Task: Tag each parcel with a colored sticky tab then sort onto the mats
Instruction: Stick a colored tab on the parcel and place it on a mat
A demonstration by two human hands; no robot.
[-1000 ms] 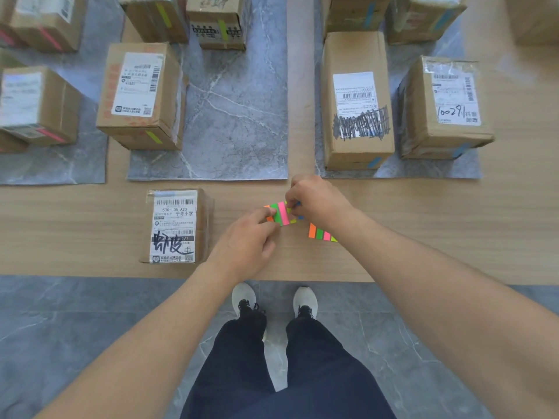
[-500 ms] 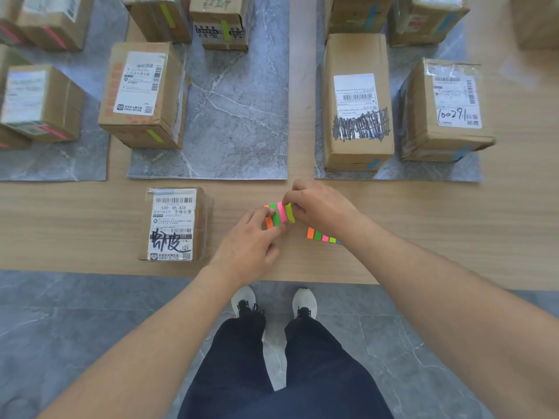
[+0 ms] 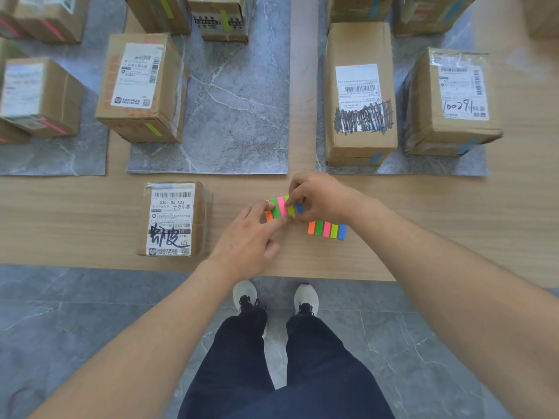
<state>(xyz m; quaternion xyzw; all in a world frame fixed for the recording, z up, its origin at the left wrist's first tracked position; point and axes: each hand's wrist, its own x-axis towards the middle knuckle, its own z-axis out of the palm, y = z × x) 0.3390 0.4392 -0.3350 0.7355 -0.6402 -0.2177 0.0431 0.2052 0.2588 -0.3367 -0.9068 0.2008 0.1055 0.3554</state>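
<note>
A pad of coloured sticky tabs point(image 3: 281, 208) with orange, green, pink, yellow and blue strips lies on the wooden table between my hands. My left hand point(image 3: 251, 237) presses down on its near edge. My right hand point(image 3: 317, 196) pinches the pad's far right side with thumb and forefinger. A second tab pad point(image 3: 326, 230) lies flat just right of it. A small taped parcel point(image 3: 174, 219) with a white label and black scribble sits on bare wood to the left, with no tab visible on it.
Three grey marble-pattern mats lie behind: the left mat point(image 3: 60, 155) holds pink-tabbed boxes, the middle mat point(image 3: 236, 116) yellow-green-tabbed boxes point(image 3: 142, 86), the right mat point(image 3: 402, 166) blue-tabbed boxes point(image 3: 360, 95). The table's front edge point(image 3: 332, 275) runs just above my shoes.
My hands stay on the tab pad; the fingers have shifted slightly and the blue strip now shows beside my right thumb. The parcel and second pad have not moved.
</note>
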